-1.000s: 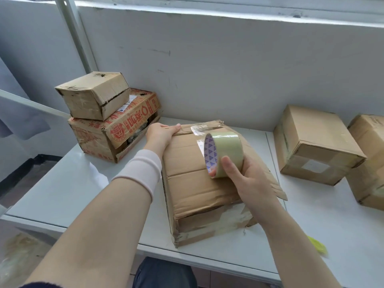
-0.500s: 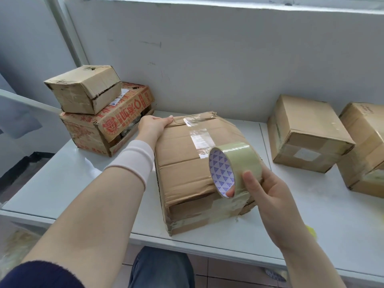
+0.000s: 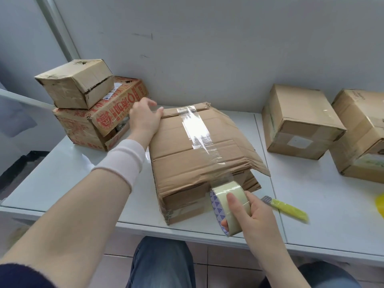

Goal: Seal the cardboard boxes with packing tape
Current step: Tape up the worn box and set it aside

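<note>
We note a worn brown cardboard box (image 3: 199,154) lying flat at the middle of the white desk (image 3: 62,173), its near face close to the desk's near edge and its ragged top flap overhanging to the right. A strip of clear tape (image 3: 196,129) runs along the top from the far edge to the near one, wrinkled toward the near end, then drops over the edge to a pale yellow tape roll (image 3: 230,206). The right hand (image 3: 255,217) grips that roll just in front of the box's near face: thumb across the outer band, fingers (image 3: 225,223) hooked into the core, clamped on it. The left hand (image 3: 145,119), with a white cuff (image 3: 122,159) on the wrist, sits at the box's far left corner; the thumb touches the cardboard, the fingers are apart and loosely extended, holding nothing. A yellow-handled utility knife (image 3: 288,208) lies on the desk just right of the right hand. Far left, a small dented brown box (image 3: 76,84) sits on a red-printed carton (image 3: 93,125). To the right, well apart from the work, stand two plain brown boxes (image 3: 299,121) (image 3: 361,132), near each other.
</note>
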Action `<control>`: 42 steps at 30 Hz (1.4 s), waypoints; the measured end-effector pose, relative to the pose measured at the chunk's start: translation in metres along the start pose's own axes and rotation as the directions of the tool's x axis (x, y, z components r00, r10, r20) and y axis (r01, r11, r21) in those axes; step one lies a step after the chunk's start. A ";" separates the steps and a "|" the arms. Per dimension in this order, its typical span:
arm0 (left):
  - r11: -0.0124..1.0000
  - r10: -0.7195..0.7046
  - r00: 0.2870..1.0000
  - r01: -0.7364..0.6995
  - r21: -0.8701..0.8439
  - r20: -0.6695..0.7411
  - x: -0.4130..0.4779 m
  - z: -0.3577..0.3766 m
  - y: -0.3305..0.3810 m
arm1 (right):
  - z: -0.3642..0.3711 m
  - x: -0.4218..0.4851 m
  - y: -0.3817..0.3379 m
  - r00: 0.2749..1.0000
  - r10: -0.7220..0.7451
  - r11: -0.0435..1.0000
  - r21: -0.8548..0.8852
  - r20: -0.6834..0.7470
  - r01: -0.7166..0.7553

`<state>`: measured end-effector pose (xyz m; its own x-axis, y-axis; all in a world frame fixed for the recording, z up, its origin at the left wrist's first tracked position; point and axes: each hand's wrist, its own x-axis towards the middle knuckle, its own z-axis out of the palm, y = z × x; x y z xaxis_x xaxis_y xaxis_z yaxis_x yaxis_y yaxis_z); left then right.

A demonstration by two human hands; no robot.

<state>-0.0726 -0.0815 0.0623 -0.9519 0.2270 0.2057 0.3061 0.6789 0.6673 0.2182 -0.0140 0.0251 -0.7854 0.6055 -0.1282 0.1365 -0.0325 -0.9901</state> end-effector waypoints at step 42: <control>0.815 0.054 0.970 0.095 -0.571 0.237 -0.199 0.030 -0.004 | 0.004 0.007 0.054 0.994 -0.067 0.998 0.007 -0.086 0.068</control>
<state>0.1162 -0.1080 -0.0029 -0.9041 0.4223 0.0654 0.1526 0.1761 0.9725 0.2177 -0.0147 -0.0292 -0.7377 0.6728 -0.0558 0.0785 0.0034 -0.9969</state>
